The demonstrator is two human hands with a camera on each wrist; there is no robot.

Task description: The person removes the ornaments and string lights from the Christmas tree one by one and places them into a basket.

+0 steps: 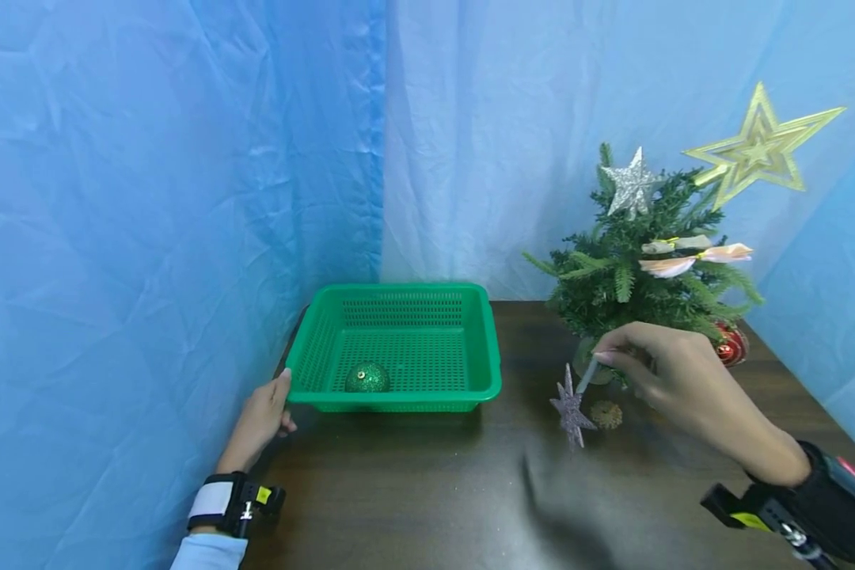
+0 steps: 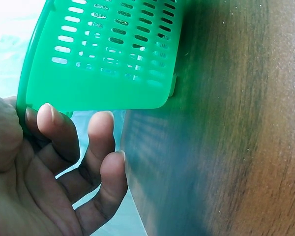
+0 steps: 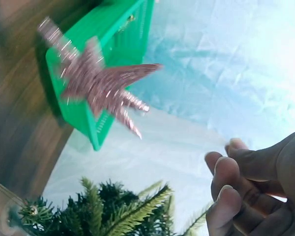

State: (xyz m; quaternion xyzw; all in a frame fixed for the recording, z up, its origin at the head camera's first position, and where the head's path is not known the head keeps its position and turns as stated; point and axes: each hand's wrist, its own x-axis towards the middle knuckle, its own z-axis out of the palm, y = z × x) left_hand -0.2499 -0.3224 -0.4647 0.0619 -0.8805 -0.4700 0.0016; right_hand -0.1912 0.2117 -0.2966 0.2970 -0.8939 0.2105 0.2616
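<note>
My left hand (image 1: 260,419) grips the near left corner of a green plastic basket (image 1: 480,396), thumb over the rim. In the left wrist view, the other fingers curl below the basket's rim. Inside the basket lies a glittery green ball ornament (image 1: 367,378). My right hand (image 1: 673,380) pinches the pale hanging loop of a glittery pinkish-purple star ornament (image 1: 571,410). The star dangles over the table, in front of a small Christmas tree (image 1: 598,289), and looks blurred in the right wrist view (image 3: 91,81).
The tree carries a silver star (image 1: 634,186), a large gold star (image 1: 758,150), a pale pink bow (image 1: 694,260) and a red ball (image 1: 731,344). A small tan round piece (image 1: 606,414) is near the tree's base. Blue cloth (image 1: 492,142) surrounds the dark wooden table (image 1: 399,491).
</note>
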